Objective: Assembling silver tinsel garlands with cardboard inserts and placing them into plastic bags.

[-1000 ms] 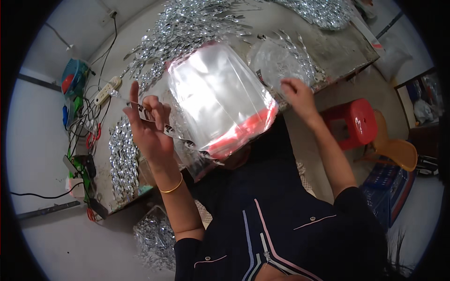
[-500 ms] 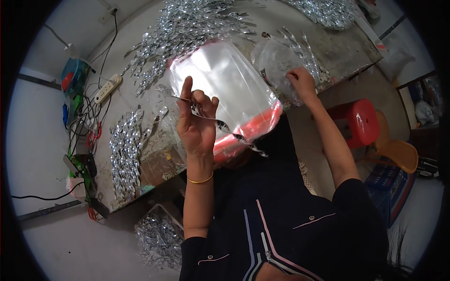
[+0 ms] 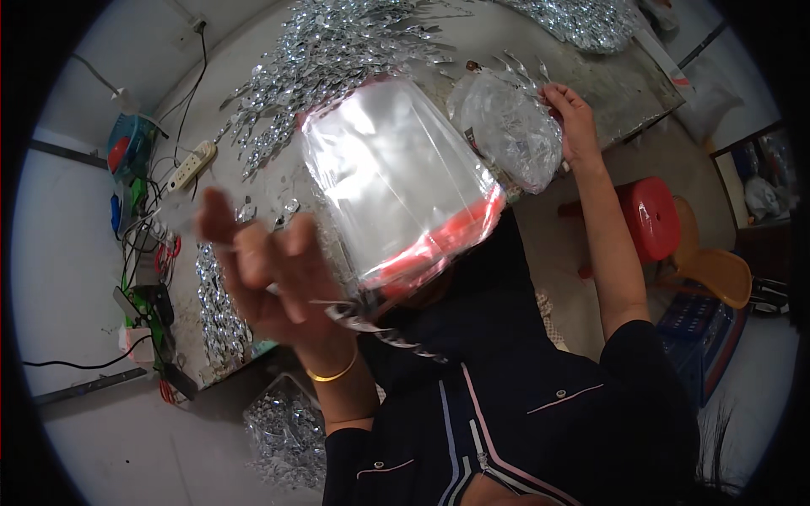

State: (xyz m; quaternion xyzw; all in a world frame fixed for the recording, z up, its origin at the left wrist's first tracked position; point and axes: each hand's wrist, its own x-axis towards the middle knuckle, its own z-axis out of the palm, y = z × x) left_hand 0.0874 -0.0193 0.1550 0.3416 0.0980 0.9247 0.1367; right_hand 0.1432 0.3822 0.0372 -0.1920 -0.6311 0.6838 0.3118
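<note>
Silver strip (image 3: pixel 354 320), thin and twisted, hangs from the left hand (image 3: pixel 278 278) of the person and goes down toward the dark top (image 3: pixel 506 405). This hand is raised and its fingers are half bent; because of the blur, one cannot tell how tightly they close on the strip. At the left wrist is a gold bracelet (image 3: pixel 333 371). The right hand (image 3: pixel 578 126) is farther out, at the side of a crumpled clear bag (image 3: pixel 506 126); its fingers (image 3: pixel 553 93) are brought together in a pinch, next to some loose silver strips (image 3: pixel 521 69), but what is between them is too small to tell.

Between the two hands lies a stack of flat transparent bags (image 3: pixel 396 169) with red along the near edge. It rests on the bench (image 3: pixel 629 105), near its front side. Behind the stack spreads a large silver heap (image 3: pixel 329 67), and a second heap (image 3: pixel 591 25) lies at the far right. Left of the stack are more silver pieces (image 3: pixel 218 295), and beyond them a white power strip (image 3: pixel 192 167) among cables. Off the bench, to the right, stand a red stool (image 3: pixel 651 219) and an orange chair (image 3: pixel 721 274).
</note>
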